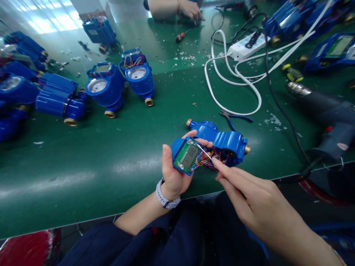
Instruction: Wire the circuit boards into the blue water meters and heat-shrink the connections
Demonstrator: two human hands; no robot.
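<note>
My left hand (177, 177) is closed around a blue-cased display module (190, 157), its fingers behind and its thumb at the left edge. The module's green circuit board and grey LCD face up, with digits showing. In my right hand (249, 199) is a thin pale stick-like tool (205, 152), pinched at its near end. Its far tip meets the board's upper right corner; its exact kind is unclear. Coloured wires (206, 159) run from the module to an opened blue water meter (222, 138) lying on its side just beyond my hands.
Several blue water meters (137, 74) stand at left, more at upper right. Pliers (235, 117), a white power strip (246, 48) with looping cable, and a power drill (324, 111) lie right. A co-worker's hand (191, 11) rests across the green table (97, 155).
</note>
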